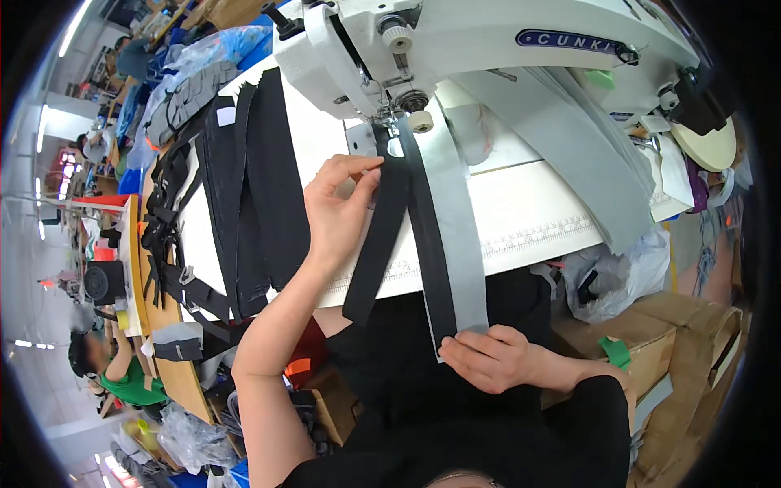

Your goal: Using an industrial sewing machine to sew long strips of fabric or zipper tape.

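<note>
Under the presser foot of a white sewing machine (396, 124) lie a black strip (381, 236) and a grey fabric panel (460, 220) with a black band (429, 236) along its left side. My left hand (343, 199) pinches the upper left edge of the black strip, just in front of the needle. That strip slants down past the table's front edge. My right hand (488, 358) grips the near end of the grey panel, off the table above my lap. Its fingers lie over the panel's lower corner.
Black fabric pieces (272, 179) are stacked left on the white table (529, 220), beside black straps with buckles (167, 220). Grey panels (561, 146) drape over its right side. Below right are a plastic bag (626, 272) and cardboard box (643, 329). Another person (130, 374) works far left.
</note>
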`<move>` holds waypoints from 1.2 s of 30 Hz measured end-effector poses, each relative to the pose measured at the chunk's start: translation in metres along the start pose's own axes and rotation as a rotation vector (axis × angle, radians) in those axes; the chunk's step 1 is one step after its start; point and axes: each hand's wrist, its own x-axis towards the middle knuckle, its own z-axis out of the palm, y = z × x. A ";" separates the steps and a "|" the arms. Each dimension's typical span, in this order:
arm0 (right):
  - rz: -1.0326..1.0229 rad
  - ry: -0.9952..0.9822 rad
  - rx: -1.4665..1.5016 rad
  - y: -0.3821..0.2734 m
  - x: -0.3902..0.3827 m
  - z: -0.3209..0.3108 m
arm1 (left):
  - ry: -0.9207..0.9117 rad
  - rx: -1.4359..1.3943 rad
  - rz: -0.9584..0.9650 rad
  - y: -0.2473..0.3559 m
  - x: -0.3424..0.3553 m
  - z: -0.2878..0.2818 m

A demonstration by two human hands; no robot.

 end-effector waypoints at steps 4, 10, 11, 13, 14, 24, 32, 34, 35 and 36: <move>-0.011 -0.022 0.012 0.002 0.002 0.001 | 0.042 0.075 0.022 -0.005 -0.004 -0.001; 0.011 -0.034 0.025 0.001 -0.001 0.001 | 0.013 0.069 0.016 0.004 -0.004 0.007; 0.003 -0.036 0.025 0.001 -0.001 0.002 | 0.019 0.132 0.077 0.000 -0.004 0.006; 0.025 -0.056 0.040 0.002 -0.002 0.002 | 0.021 0.104 0.033 0.002 -0.005 0.007; 0.020 -0.060 0.038 0.002 -0.001 0.001 | 0.017 0.080 -0.012 0.003 -0.006 0.008; 0.114 -0.064 0.107 0.009 0.009 0.002 | 0.015 0.159 0.048 0.001 -0.005 0.005; 0.247 -0.014 0.173 0.019 0.020 0.014 | -0.002 0.128 0.036 0.001 -0.007 0.006; 0.259 0.007 0.151 0.023 0.024 0.016 | -0.003 0.128 0.036 0.002 -0.007 0.006; 0.260 0.008 0.150 0.024 0.026 0.017 | -0.003 0.127 0.036 0.002 -0.006 0.007; 0.267 0.021 0.137 0.026 0.029 0.019 | -0.006 0.128 0.037 0.002 -0.006 0.007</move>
